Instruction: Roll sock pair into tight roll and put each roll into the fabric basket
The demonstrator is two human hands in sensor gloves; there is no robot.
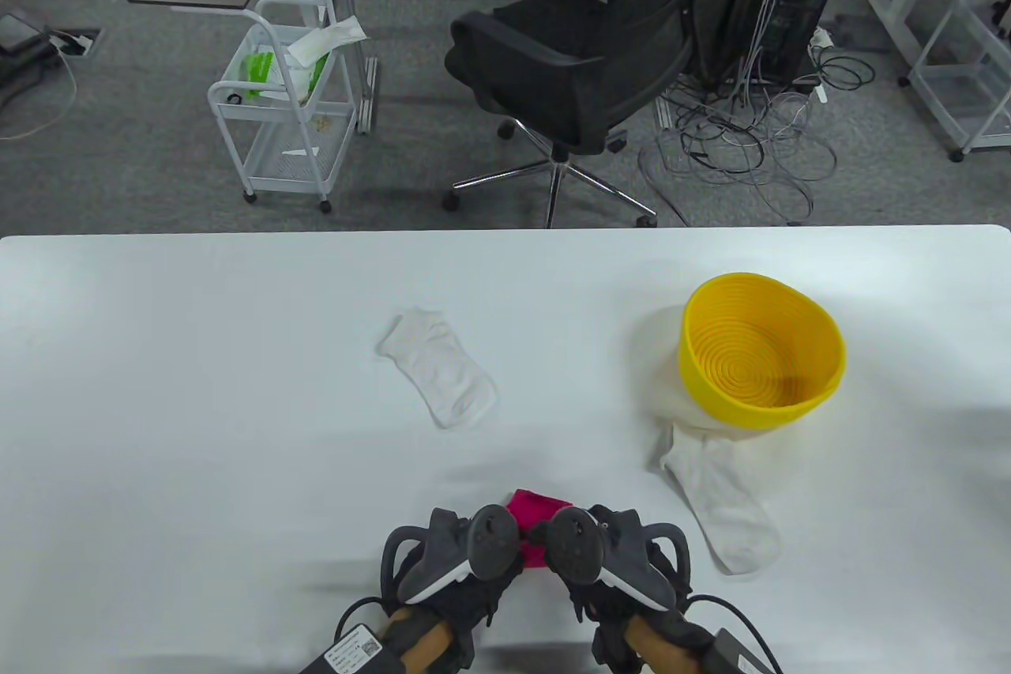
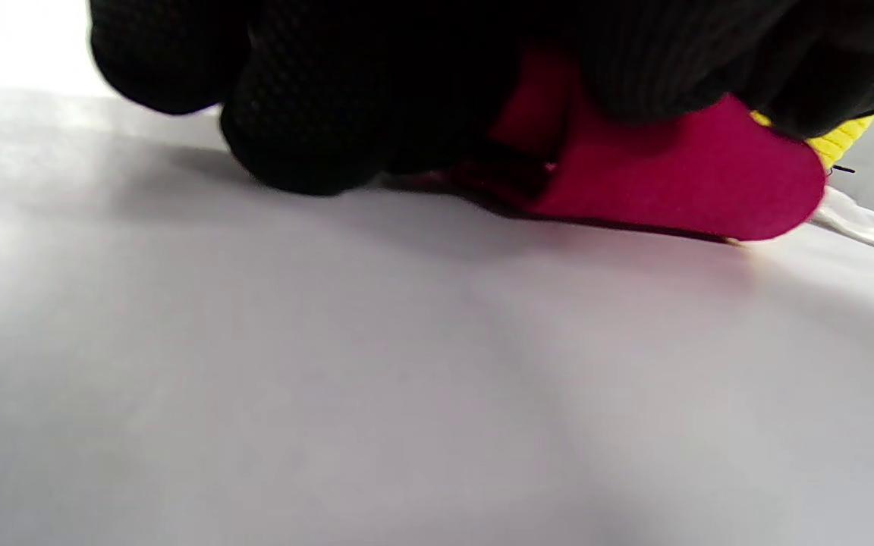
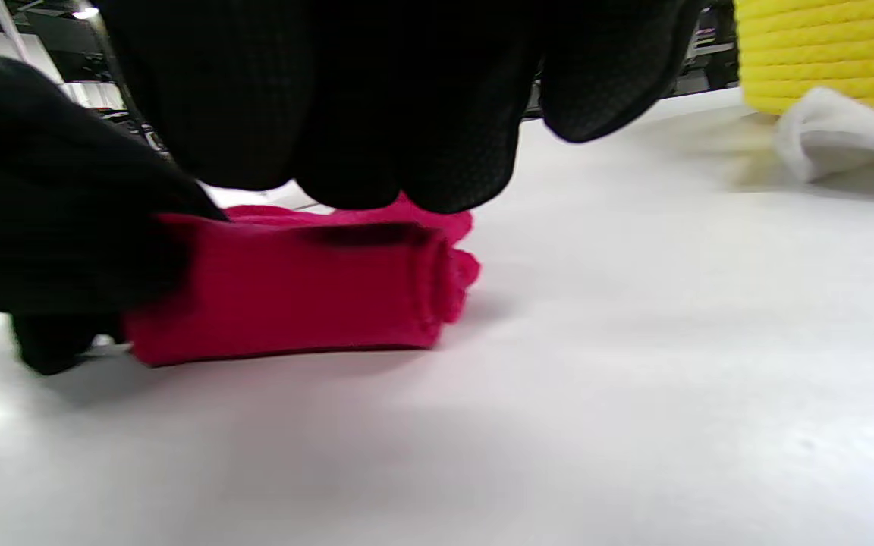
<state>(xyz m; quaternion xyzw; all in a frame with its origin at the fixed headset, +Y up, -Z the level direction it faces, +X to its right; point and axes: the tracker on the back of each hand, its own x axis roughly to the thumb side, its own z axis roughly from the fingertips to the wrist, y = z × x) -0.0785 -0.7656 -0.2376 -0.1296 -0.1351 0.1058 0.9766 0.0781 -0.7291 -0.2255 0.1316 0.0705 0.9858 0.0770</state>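
A magenta sock pair (image 1: 534,517) lies partly rolled on the white table (image 1: 197,389) at the front centre. My left hand (image 1: 462,559) and right hand (image 1: 608,555) both grip it with curled fingers, trackers nearly touching above it. The right wrist view shows the magenta roll (image 3: 293,296) as a thick cylinder under my gloved fingers (image 3: 407,114). From the left wrist camera, a flat magenta end (image 2: 680,182) sticks out below the black fingers (image 2: 308,114). The yellow fabric basket (image 1: 760,354) stands tilted at the right, with nothing inside.
One white sock (image 1: 442,374) lies flat at the table's middle. Another white sock (image 1: 723,500) stretches from under the basket toward the front right. Beyond the table's far edge stand a black office chair (image 1: 576,65) and a white cart (image 1: 284,97).
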